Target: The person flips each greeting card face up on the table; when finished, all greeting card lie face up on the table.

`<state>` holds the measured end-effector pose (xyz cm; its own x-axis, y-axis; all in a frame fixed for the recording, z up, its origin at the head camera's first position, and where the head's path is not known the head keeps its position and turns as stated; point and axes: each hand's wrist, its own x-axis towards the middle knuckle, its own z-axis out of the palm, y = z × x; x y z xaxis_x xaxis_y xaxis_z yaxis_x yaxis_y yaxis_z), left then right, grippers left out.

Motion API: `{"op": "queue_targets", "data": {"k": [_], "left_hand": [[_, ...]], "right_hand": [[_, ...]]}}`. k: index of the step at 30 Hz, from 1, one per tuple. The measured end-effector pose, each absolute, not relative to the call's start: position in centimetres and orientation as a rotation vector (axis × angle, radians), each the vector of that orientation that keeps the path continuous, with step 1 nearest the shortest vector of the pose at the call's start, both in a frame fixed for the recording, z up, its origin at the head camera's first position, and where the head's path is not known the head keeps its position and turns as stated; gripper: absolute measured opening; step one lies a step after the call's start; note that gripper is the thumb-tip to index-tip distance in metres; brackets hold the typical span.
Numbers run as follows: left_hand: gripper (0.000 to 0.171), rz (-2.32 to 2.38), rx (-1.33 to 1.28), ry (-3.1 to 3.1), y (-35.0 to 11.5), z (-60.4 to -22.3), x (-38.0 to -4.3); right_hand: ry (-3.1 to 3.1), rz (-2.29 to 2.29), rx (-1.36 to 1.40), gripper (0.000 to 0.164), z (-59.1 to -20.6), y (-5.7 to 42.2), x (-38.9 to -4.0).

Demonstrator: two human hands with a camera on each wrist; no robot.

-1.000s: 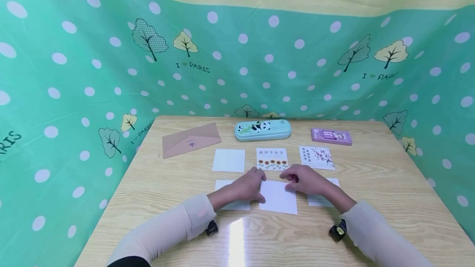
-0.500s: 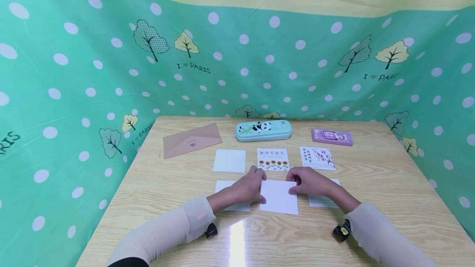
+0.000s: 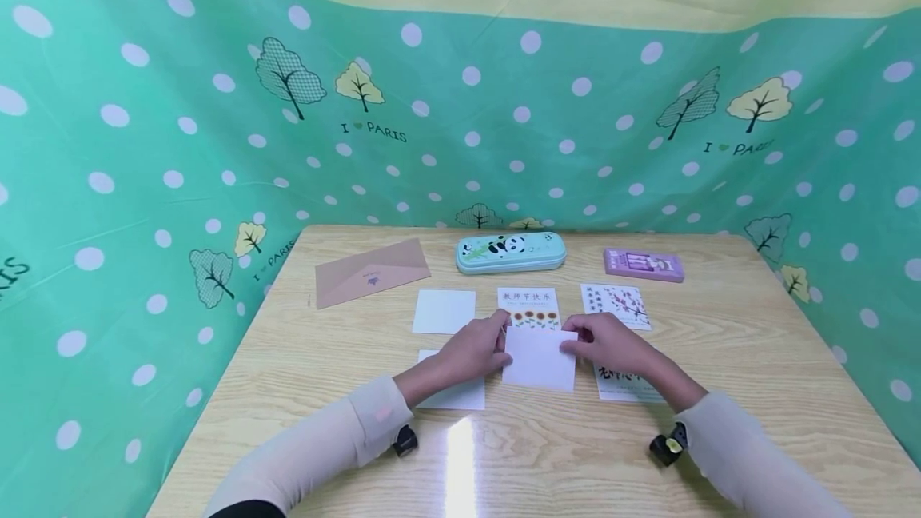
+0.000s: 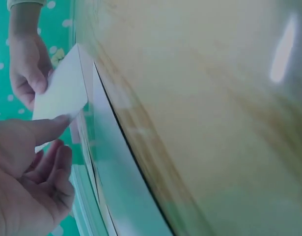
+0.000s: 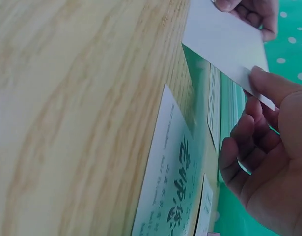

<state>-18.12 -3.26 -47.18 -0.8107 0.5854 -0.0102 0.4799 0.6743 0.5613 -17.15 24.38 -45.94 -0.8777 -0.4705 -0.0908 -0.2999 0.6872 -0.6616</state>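
A blank white card (image 3: 540, 360) is held up off the table between both hands. My left hand (image 3: 471, 348) pinches its left edge, thumb on the near face, as the left wrist view shows. The right hand (image 3: 613, 344) grips the opposite edge between thumb and fingers. In the head view the card overlaps the lower part of a sunflower card (image 3: 528, 299). Beside the left forearm lies another white card (image 3: 460, 398), partly hidden by the hand. A card with black lettering (image 5: 163, 182) lies under the right wrist.
Another blank card (image 3: 444, 312) and a blossom card (image 3: 616, 307) lie in the back row. Behind them are a brown envelope (image 3: 372, 272), a panda pencil case (image 3: 511, 253) and a purple box (image 3: 643, 264). A polka-dot cloth (image 3: 460, 102) hangs behind the table.
Both hands have moved away from the body and raised the middle card, which now covers part of the sunflower card. The right hand has shifted to the card's right edge.
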Motion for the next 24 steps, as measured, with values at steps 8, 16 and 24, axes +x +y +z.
{"op": "queue_targets", "data": {"k": [8, 16, 24], "left_hand": [[0.025, 0.871, 1.049, 2.823, -3.3, -46.8, -18.6], [0.021, 0.906, 1.101, 2.831, -3.5, -46.4, -18.1], [0.013, 0.775, 1.036, 2.664, -4.1, -46.8, -18.3]], "right_hand": [[2.576, -0.991, -0.65, 0.018, -45.9, 25.3, -16.8], [2.541, -1.03, -0.669, 0.015, -45.6, 25.9, -16.5], [2.452, -1.02, -0.75, 0.021, -45.6, 26.3, -16.0]]}}
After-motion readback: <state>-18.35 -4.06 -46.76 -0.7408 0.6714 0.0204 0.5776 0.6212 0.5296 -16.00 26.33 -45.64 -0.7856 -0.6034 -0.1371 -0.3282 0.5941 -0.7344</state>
